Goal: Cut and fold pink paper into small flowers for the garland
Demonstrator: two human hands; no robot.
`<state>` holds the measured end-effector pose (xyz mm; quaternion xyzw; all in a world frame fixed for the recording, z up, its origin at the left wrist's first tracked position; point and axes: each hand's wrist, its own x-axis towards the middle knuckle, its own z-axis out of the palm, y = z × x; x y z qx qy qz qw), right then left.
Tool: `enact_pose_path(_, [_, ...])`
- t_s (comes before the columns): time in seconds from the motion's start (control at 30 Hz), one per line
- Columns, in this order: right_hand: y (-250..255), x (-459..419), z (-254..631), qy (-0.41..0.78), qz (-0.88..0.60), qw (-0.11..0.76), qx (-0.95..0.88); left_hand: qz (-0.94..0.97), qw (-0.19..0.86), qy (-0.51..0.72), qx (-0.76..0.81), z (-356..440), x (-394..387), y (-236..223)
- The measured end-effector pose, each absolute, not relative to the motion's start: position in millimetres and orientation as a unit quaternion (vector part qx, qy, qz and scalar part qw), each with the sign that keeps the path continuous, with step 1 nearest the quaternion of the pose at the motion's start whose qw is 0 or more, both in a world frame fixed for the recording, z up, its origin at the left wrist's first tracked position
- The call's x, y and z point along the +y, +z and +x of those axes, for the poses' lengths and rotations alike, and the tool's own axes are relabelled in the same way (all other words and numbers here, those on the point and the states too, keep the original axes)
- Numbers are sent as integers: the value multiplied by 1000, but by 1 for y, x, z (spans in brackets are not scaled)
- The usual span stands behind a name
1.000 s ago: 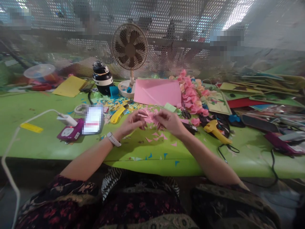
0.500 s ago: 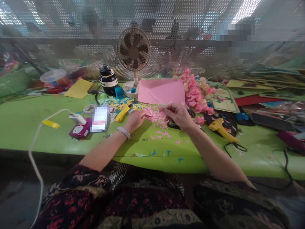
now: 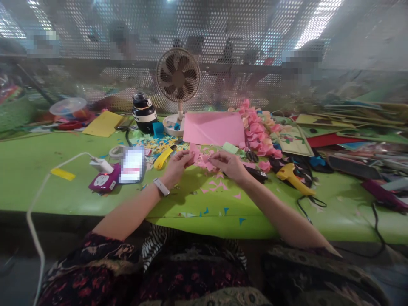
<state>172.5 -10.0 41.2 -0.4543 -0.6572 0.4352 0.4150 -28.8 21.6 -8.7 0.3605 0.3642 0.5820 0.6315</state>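
My left hand (image 3: 178, 166) pinches a small piece of pink paper (image 3: 193, 149) between thumb and fingers, just above the table. To the right, my right hand (image 3: 228, 165) is closed at the fingertips over pink paper scraps (image 3: 208, 160). Whatever those fingertips hold is too small to make out. Behind both hands lies a large pink paper sheet (image 3: 213, 128). A pale green paper piece (image 3: 230, 147) and dark scissors (image 3: 252, 156) are just beyond my right hand. Left of my left hand rests a yellow utility knife (image 3: 163, 158).
A fan (image 3: 178, 78) and dark bottle (image 3: 144, 114) stand at the back. Pink paper petals (image 3: 258, 131) are heaped right of the sheet. A yellow glue gun (image 3: 295, 178) lies at right; a phone (image 3: 132, 165) and purple power socket (image 3: 103, 182) at left.
My left hand has lifted from lying on the scraps and now pinches a pink piece. My right hand has shifted slightly left and down. The pale green piece and scissors show more clearly.
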Motion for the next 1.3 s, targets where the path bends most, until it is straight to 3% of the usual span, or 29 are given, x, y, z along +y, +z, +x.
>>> enact_pose_path(0.33, [33,-11,166,364,-463,456,-667,388,694,526,302,-15,-4,-5])
enact_pose_path(0.57, [31,-9,169,296,-464,436,-712,421,715,466,306,-17,-5,-12])
enact_pose_path(1.3, [32,-12,169,257,-437,422,-752,447,680,486,319,-15,-3,-18])
